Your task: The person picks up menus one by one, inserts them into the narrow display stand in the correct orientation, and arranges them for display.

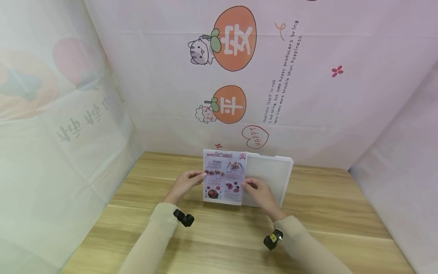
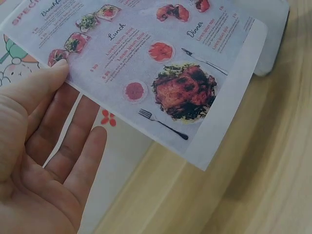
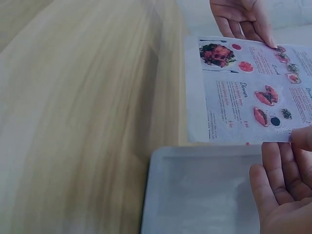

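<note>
A printed menu sheet [image 1: 224, 179] with food pictures is held upright between both hands. My left hand [image 1: 186, 185] pinches its left edge, thumb on the printed face and fingers behind, as the left wrist view shows. At the opposite edge my right hand [image 1: 261, 193] pinches the paper the same way, thumb in front. Behind the sheet and to its right stands a white rectangular board [image 1: 268, 177] with a raised rim, leaning near the back wall. The sheet covers the board's left part. In the right wrist view the board [image 3: 204, 190] lies beside the sheet's edge.
The wooden tabletop [image 1: 219, 239] runs up to a pink cloth wall [image 1: 164, 95] printed with fruit, cartoon animals and lettering. Cloth also hangs on the left [image 1: 44, 171] and right sides. A small black camera is strapped on each wrist.
</note>
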A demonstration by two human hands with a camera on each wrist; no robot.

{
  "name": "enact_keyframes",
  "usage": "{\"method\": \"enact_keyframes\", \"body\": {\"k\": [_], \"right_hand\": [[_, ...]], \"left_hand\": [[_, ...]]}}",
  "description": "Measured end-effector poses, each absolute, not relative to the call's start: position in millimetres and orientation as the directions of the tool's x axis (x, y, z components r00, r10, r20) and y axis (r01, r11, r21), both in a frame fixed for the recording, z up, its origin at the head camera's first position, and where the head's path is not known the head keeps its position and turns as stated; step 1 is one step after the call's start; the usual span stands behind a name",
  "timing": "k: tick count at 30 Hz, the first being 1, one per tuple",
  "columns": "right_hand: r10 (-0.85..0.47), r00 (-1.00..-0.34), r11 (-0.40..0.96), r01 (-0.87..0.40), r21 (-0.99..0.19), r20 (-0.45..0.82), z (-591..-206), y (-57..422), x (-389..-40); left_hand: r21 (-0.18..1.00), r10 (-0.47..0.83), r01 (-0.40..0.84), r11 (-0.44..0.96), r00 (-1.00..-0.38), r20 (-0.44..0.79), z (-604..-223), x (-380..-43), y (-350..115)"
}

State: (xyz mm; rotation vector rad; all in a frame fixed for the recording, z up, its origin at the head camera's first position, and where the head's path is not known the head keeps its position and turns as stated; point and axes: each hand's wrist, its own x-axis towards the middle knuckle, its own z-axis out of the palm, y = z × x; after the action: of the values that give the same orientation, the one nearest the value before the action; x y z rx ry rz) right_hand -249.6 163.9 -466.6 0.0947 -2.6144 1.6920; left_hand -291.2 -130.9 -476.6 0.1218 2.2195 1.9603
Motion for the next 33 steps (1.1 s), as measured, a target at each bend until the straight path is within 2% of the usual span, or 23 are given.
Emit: {"method": "enact_keyframes", "body": {"k": [7,14,23,33], "right_hand": [[-0.043,-0.994,0.426,-0.111,-0.898,0.102,-455,176,-252],[-0.019,-0.995,0.449,-0.093,-0.889,0.095,-436,190,-252],[-0.021,-0.991,0.440,-0.125,-0.889,0.129,-413,210,-254],[-0.011,-0.986,0.421,-0.154,-0.894,0.165,-397,224,-261]], "left_hand": [[0.988,0.167,-0.025,0.150,-0.985,-0.051,-460,-292,-118],[0.989,0.188,0.008,0.147,-0.982,-0.020,-439,-294,-103],[0.989,0.218,0.088,0.118,-0.974,0.061,-417,-303,-82],[0.987,0.231,0.120,0.105,-0.969,0.093,-397,-309,-63]]}}
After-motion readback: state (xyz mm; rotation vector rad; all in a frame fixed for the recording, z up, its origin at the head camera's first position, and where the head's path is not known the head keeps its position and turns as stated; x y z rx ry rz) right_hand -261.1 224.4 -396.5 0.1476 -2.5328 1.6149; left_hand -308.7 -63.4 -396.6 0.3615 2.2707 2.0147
